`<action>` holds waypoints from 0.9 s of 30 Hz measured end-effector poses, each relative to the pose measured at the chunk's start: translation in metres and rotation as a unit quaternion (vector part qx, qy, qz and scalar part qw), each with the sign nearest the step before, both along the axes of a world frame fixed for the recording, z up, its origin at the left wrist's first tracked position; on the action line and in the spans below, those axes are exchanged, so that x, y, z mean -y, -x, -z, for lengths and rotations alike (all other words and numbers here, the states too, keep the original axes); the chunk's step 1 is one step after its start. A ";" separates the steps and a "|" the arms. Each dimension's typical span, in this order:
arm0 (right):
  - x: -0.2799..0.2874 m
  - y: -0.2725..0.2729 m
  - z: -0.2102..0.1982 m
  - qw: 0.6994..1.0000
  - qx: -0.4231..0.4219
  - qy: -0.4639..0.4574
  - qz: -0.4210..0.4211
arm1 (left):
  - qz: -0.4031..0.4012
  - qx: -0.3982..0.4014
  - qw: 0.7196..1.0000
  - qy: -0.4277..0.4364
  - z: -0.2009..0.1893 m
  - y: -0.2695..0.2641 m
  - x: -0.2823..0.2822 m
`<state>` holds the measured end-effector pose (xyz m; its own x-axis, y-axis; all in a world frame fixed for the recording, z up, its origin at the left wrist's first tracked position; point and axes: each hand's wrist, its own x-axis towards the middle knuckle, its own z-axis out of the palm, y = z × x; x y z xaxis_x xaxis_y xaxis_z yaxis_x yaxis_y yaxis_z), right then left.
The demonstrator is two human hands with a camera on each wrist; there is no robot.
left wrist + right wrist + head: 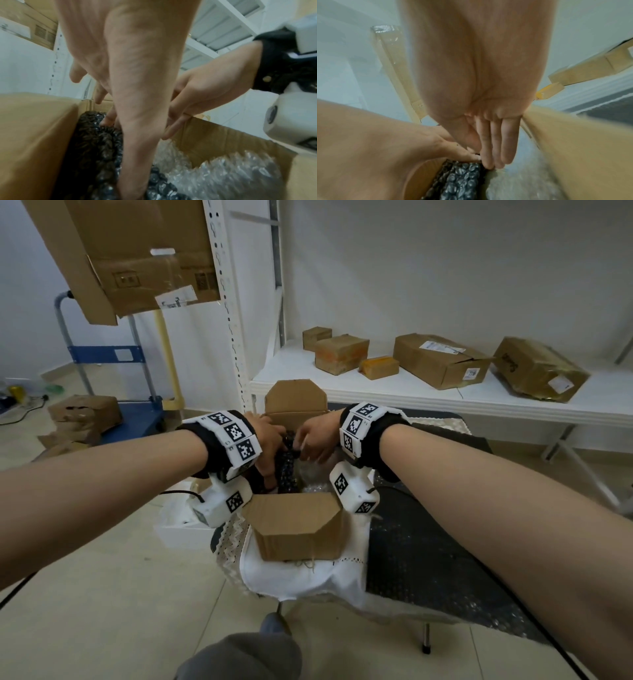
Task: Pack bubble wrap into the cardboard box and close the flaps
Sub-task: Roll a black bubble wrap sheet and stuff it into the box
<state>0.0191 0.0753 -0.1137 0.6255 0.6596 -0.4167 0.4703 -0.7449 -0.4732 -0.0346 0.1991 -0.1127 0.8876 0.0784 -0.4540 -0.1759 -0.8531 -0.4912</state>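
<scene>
Both forearms reach forward over the cardboard box [298, 525], which stands on a white cloth [301, 580] on the counter [445, 559]. Inside it, the left hand [270, 443] curls around a black bubble wrap roll [101, 146] and pushes it down along the left wall. The right hand [313, 440] presses with straight fingers [494, 146] on the top of the same roll. Clear bubble wrap [223, 175] already lies in the right part of the box. I judge the packing nearly finished; the flaps are all open and their closing is not yet begun.
</scene>
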 end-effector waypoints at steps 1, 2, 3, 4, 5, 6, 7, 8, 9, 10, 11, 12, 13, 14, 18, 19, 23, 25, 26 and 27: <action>0.001 0.001 -0.003 0.999 -0.024 -0.025 0.015 | -0.002 0.004 1.000 0.009 -0.002 0.001 -0.001; 0.002 0.002 -0.006 0.997 -0.037 -0.054 0.032 | 0.001 0.002 1.000 0.013 -0.003 0.002 -0.001; 0.004 0.004 -0.009 0.995 -0.038 -0.076 0.046 | 0.000 0.003 1.000 0.021 -0.005 0.004 0.001; 0.007 0.004 -0.011 0.994 -0.033 -0.092 0.055 | 0.000 0.006 1.000 0.026 -0.009 0.007 0.004; 0.010 0.004 -0.013 0.993 -0.025 -0.098 0.056 | -0.008 0.011 0.999 0.032 -0.011 0.008 0.007; 0.013 0.005 -0.015 0.994 -0.017 -0.097 0.055 | -0.018 0.014 0.999 0.039 -0.014 0.010 0.010; 0.017 0.007 -0.017 0.994 -0.007 -0.092 0.051 | -0.023 0.015 0.999 0.042 -0.016 0.013 0.011; 0.020 0.009 -0.018 0.996 0.002 -0.080 0.043 | -0.024 0.015 0.999 0.044 -0.017 0.014 0.011; 0.022 0.011 -0.018 0.998 0.014 -0.061 0.030 | -0.021 0.018 0.998 0.049 -0.017 0.015 0.012; 0.024 0.014 -0.018 0.999 0.027 -0.040 0.012 | -0.018 0.020 0.999 0.046 -0.017 0.017 0.012; 0.024 0.016 -0.018 0.999 0.043 -0.014 -0.004 | -0.014 0.025 0.999 0.044 -0.017 0.018 0.012; 0.023 0.019 -0.017 0.998 0.053 0.005 -0.016 | -0.011 0.029 0.999 0.041 -0.016 0.019 0.011; 0.021 0.023 -0.016 0.998 0.058 0.018 -0.028 | -0.010 0.032 0.999 0.038 -0.016 0.020 0.010; 0.018 0.026 -0.014 0.997 0.061 0.028 -0.048 | -0.010 0.031 0.999 0.036 -0.016 0.020 0.010; 0.007 0.041 -0.007 0.976 0.107 0.107 -0.156 | -0.009 0.021 0.999 0.045 -0.016 0.020 0.007; 0.005 0.043 -0.004 0.970 0.112 0.127 -0.173 | -0.010 0.020 0.998 0.050 -0.014 0.020 0.006; -0.002 0.041 0.012 0.957 0.109 0.180 -0.197 | -0.003 0.024 0.997 0.073 -0.008 0.019 -0.001; -0.006 0.041 0.017 0.950 0.129 0.193 -0.207 | 0.006 0.020 0.997 0.080 -0.005 0.016 -0.005; -0.007 0.040 0.021 0.947 0.143 0.196 -0.211 | 0.010 0.017 0.996 0.083 -0.004 0.015 -0.007; -0.011 0.040 0.024 0.941 0.162 0.202 -0.216 | 0.016 0.015 0.996 0.083 -0.003 0.013 -0.009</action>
<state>-0.0207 0.0858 -0.1375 0.4734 0.7100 -0.5214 0.8414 -0.5396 0.0291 -0.0480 0.2085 -0.1098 0.9015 -0.0251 -0.4319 -0.1926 -0.9172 -0.3488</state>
